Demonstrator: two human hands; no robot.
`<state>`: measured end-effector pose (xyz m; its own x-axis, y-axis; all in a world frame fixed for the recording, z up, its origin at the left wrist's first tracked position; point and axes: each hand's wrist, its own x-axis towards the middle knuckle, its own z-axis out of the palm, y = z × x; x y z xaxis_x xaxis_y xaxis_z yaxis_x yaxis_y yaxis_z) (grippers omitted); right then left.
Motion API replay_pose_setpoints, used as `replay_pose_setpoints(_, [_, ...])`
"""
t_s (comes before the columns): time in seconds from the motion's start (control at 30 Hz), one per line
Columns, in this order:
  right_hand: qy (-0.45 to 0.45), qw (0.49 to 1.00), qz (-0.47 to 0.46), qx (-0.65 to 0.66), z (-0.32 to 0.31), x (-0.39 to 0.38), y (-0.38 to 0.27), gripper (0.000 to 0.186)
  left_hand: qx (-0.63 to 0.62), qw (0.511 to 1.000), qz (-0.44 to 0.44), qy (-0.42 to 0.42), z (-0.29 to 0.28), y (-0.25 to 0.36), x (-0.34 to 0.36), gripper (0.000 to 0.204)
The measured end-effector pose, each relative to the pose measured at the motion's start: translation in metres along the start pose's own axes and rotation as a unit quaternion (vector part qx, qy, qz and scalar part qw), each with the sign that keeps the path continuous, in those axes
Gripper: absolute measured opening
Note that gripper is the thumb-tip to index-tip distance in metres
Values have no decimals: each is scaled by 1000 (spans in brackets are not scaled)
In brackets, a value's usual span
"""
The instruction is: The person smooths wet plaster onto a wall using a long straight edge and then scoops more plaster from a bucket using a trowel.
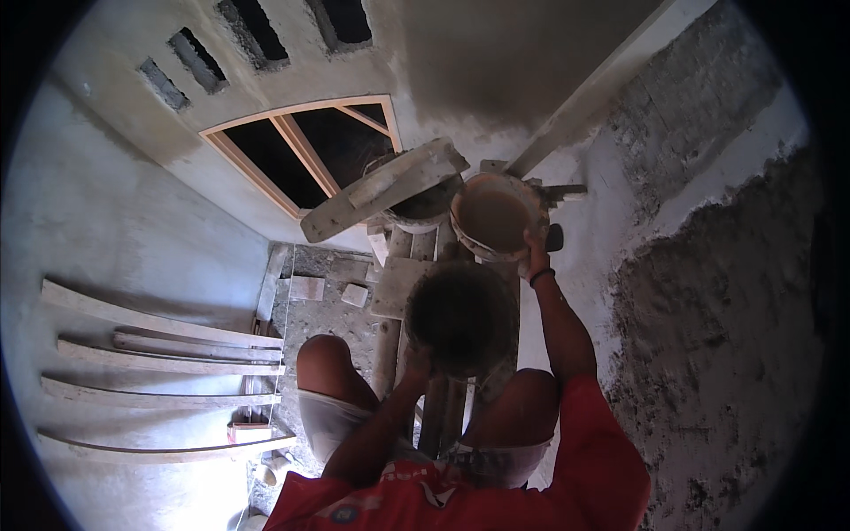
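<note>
My right hand (535, 257), a dark band on its wrist, grips the near rim of an orange-brown bucket (490, 212) that stands on the wooden planks (443, 411) in front of me. My left hand (416, 359) holds the lower edge of a dark round pan (462, 317), raised between my knees. The pan is in shadow and what it holds cannot be made out. I squat on the planks in red sleeves, knees bare.
A wide wooden board (382, 189) lies across a dark tub (427, 205) beyond the bucket. Rough wet plaster (708, 336) covers the wall at right. Long planks (150, 341) lean at left. Bricks (307, 288) lie on the floor below, under a window frame (301, 146).
</note>
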<state>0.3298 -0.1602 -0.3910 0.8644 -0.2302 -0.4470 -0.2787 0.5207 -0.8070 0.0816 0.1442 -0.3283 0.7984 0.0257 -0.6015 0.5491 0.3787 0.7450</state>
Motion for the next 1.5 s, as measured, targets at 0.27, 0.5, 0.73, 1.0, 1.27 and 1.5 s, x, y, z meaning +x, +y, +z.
replay_pose_setpoints(0.27, [-29, 987, 146, 55, -8, -8, 5, 32, 11, 999, 26, -30, -5, -12, 7, 42])
replay_pose_setpoints(0.5, [-1, 991, 88, 101, -10, -34, -5, 36, 59, 994, 74, -63, -16, -28, 32, 45])
replay_pose_setpoints(0.73, [41, 992, -10, 116, -48, -55, -21, 23, 56, 997, -44, 14, 16, 8, 14, 46])
replay_pose_setpoints(1.0, [53, 998, -19, 7, -83, -121, -79, 12, 27, 998, 54, -19, 17, 15, -2, 42])
replay_pose_setpoints(1.27, [55, 998, 15, -32, -71, -194, -114, 12, 19, 997, 63, -45, 7, 5, 6, 38])
replay_pose_setpoints(1.5, [81, 995, -10, -60, -48, -238, -114, 13, -40, 999, 5, -10, 17, 8, 0, 34])
